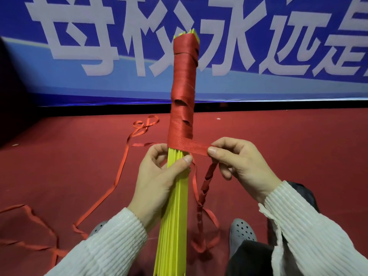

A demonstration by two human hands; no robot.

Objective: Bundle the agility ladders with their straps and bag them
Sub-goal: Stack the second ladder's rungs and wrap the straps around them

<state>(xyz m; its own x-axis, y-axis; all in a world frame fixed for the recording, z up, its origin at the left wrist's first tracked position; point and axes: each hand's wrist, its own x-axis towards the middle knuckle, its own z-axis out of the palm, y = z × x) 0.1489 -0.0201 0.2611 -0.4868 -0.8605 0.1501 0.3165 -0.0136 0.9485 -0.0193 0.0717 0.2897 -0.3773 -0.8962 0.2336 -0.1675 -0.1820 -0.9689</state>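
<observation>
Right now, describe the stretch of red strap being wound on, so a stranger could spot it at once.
Start at the upright bundle of yellow ladder rungs in the middle, held by the left hand. Its upper part is wrapped in red strap. The working stretch runs flat and taut from the lowest wrap to the right hand, unlike the slack strap on the red floor.

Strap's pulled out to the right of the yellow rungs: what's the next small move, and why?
Probably carry the flat red woven strap, pinched in the right hand, behind the yellow plastic rung bundle for another turn lower down: below the left hand the rungs are bare.
</observation>
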